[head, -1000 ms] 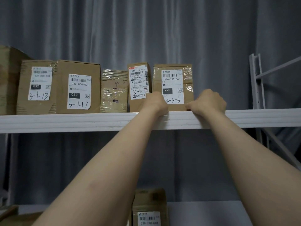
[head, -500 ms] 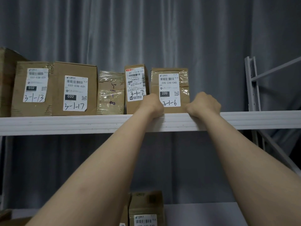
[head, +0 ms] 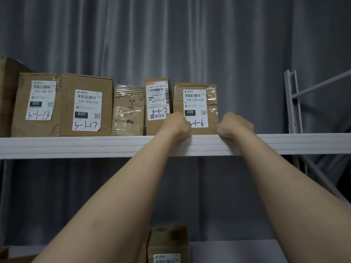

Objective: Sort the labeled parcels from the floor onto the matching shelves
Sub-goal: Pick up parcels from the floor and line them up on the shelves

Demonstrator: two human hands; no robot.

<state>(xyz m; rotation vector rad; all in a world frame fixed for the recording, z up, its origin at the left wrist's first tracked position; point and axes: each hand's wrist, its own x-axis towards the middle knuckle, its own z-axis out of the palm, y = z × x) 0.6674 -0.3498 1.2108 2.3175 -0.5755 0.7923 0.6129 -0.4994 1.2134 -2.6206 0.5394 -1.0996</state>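
A brown parcel with a white label hand-marked 3-1-6 [head: 197, 103] stands upright on the white top shelf [head: 76, 146], at the right end of a row of parcels. My left hand [head: 176, 124] grips its lower left corner with curled fingers. My right hand [head: 234, 125] grips the lower right corner the same way. Both hands rest on the shelf's front edge, and the fingertips are hidden behind the knuckles. The parcel marked 3-1-7 [head: 156, 99] stands right against its left side.
Further left in the row are a taped parcel marked 3-1-8 [head: 128, 111], a box marked 3-1-17 [head: 87, 107] and one marked 3-1-13 [head: 38, 103]. A white rack upright [head: 293, 103] rises at right. Another labelled parcel [head: 168, 243] stands on the lower shelf [head: 237, 249]. A grey curtain hangs behind.
Both hands stay at the lower corners of the 3-1-6 parcel. The view has shifted slightly, and the parcel has not visibly moved along the shelf.
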